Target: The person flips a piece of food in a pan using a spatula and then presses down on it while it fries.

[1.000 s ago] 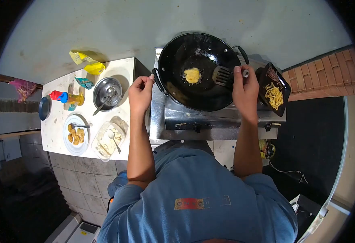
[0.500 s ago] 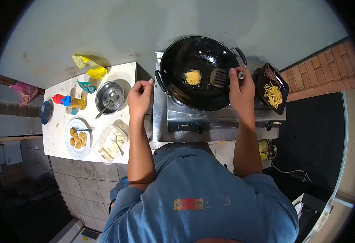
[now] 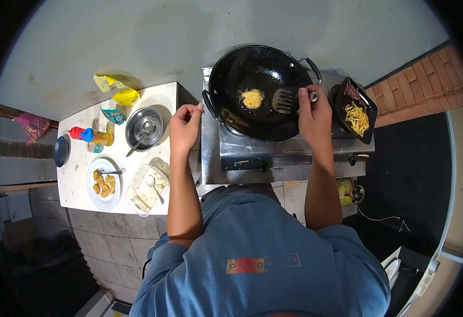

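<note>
Right hand: closed round the handle of the spatula [image 3: 282, 101], the handle's end showing between thumb and fingers; the hand [image 3: 316, 117] is at the right side of the wok.
Left hand: fingers loosely curled, thumb close to the forefinger; the hand [image 3: 185, 128] is just beside the left handle [image 3: 206, 101], and whether the fingertips touch it I cannot tell.
Spatula: slotted head over the inside of the wok, to the right of the piece and apart from it.
Wok: black, on the stove [image 3: 242, 154]; the wok [image 3: 263, 127] has a second handle [image 3: 312, 69] at its upper right.
Piece: golden, alone near the middle of the wok; small bubbles ring the piece [image 3: 252, 99].
Tray: black, right of the wok; the tray [image 3: 372, 119] bears fries [image 3: 356, 120] and dark shreds [image 3: 352, 93].
Table: white, at the left; on the table [image 3: 76, 177] are a metal bowl [image 3: 133, 126] with a spoon [image 3: 133, 149] in it, a tub [image 3: 134, 203] and a plate [image 3: 115, 197].
Tub: pale food inside, with another spoon [image 3: 160, 197].
Plate: nuggets [image 3: 104, 186] and a fork [image 3: 111, 171].
Bottles: red [image 3: 76, 132] and yellow with a blue cap [image 3: 102, 137], side by side.
</note>
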Demonstrator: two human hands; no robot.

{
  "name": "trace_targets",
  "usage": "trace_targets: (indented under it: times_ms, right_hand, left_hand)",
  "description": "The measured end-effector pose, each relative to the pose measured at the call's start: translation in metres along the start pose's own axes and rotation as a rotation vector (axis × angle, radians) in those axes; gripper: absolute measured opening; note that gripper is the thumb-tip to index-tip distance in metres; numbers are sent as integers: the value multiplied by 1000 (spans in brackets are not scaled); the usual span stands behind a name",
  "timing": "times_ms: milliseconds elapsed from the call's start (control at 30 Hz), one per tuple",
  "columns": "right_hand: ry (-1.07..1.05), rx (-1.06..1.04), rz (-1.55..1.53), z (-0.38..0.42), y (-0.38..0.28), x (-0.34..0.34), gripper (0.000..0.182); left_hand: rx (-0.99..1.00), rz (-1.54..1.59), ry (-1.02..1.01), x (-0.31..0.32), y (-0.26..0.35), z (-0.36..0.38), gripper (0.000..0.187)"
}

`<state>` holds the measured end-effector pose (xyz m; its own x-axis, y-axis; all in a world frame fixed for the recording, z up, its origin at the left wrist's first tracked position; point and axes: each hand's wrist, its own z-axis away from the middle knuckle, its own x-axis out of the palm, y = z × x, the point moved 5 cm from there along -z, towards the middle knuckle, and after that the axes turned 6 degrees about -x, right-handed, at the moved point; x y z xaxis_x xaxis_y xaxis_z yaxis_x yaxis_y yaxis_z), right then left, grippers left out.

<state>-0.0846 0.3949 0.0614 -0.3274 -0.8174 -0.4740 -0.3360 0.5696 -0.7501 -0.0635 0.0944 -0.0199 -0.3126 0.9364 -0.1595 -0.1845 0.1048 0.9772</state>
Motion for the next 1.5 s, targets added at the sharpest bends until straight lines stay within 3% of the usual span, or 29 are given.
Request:
trace_targets:
  times_ms: [133,200,333,500,633,833,900,1133,1333,1400,1500]
  right_hand:
    - [-4,9,-2,3,-2,4,22]
    - [81,56,-266,4,-5,0,21]
    - [120,-57,-383,1,-9,-1,21]
    - [88,-22,5,-1,4,-1,25]
    - [36,7,23,-4,0,2,27]
    - [76,43,-236,-9,-5,1,28]
    - [114,-38,-121,-13,-4,1,28]
    - [45,20,50,-13,1,4,30]
    - [105,-36,-243,-16,-6,3,26]
    - [109,-58,-31,-17,-7,1,30]
    - [89,-15,41,-17,-1,2,30]
  left_hand:
    - [36,-10,-22,2,-3,-2,23]
    - [25,-6,-34,4,-2,-3,23]
    - [14,-14,-50,3,0,-3,22]
    - [25,-8,-57,4,2,-7,23]
    - [20,-22,-57,3,3,-10,23]
    - [-4,-58,-69,4,5,-11,25]
    - [-16,-57,-90,5,7,-11,25]
    - [6,-78,-109,6,8,-13,26]
    - [11,-100,-112,4,6,-17,27]
    - [15,-97,-114,4,7,-16,27]
    - [14,-95,-124,5,8,-15,28]
